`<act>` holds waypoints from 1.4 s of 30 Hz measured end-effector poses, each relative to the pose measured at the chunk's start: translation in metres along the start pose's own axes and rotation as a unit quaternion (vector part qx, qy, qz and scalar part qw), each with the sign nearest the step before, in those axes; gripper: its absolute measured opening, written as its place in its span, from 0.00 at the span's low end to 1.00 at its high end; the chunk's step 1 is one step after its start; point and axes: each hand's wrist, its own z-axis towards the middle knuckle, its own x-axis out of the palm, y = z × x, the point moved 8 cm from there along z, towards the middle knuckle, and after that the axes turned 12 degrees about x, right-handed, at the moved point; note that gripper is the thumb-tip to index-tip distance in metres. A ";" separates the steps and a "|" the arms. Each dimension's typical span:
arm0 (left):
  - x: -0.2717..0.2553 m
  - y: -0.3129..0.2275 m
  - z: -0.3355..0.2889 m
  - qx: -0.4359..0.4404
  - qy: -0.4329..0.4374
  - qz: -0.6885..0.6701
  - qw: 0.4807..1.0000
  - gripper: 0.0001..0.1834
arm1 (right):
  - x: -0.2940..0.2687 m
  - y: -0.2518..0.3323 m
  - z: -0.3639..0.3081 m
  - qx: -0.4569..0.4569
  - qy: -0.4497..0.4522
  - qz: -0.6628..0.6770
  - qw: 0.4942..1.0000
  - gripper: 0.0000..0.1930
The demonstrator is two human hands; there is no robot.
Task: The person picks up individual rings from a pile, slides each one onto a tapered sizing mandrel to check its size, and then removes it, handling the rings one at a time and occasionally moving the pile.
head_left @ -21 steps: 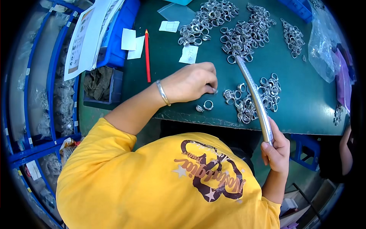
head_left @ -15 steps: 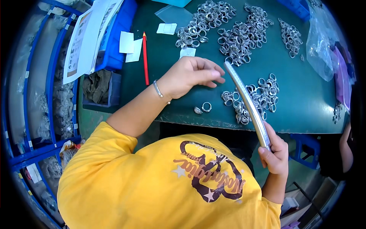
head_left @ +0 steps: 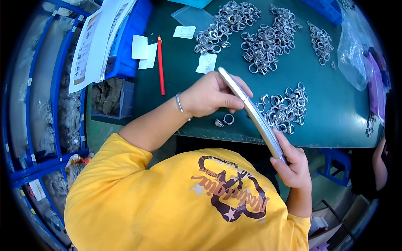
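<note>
My right hand [head_left: 293, 165] grips the lower end of a long, tapered silver ring mandrel [head_left: 261, 123], which slants up and to the left with marks along its side. My left hand [head_left: 215, 96] is at its thinner half, thumb and fingers closed around a small ring [head_left: 246, 100] that appears to be on the mandrel. The fingers partly hide this ring. Just below the left hand, a loose silver ring [head_left: 228, 119] lies on the table beside another ring [head_left: 219, 123]. Right of the mandrel is a small heap of silver rings [head_left: 289, 106].
Farther back on the green table [head_left: 176, 75] lie larger ring piles [head_left: 268, 44] and a smaller one [head_left: 321, 42]. A red pen [head_left: 161, 67], paper slips [head_left: 206, 63] and a blue bin [head_left: 140, 29] are at left. A clear plastic bag [head_left: 354, 54] sits at right.
The mandrel has shifted left and its tip now passes my left hand. My left hand has moved down slightly and come onto the mandrel with the ring.
</note>
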 end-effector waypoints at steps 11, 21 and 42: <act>0.005 -0.008 0.000 0.058 0.024 -0.016 0.998 0.12 | 0.000 -0.002 0.000 0.004 0.003 0.008 1.000 0.30; 0.018 -0.022 0.005 0.086 -0.052 -0.074 0.992 0.10 | -0.012 -0.016 -0.010 0.073 0.013 0.137 0.988 0.30; 0.031 -0.038 0.013 0.238 0.089 0.506 0.824 0.08 | -0.026 -0.048 -0.028 0.117 -0.068 0.308 0.942 0.31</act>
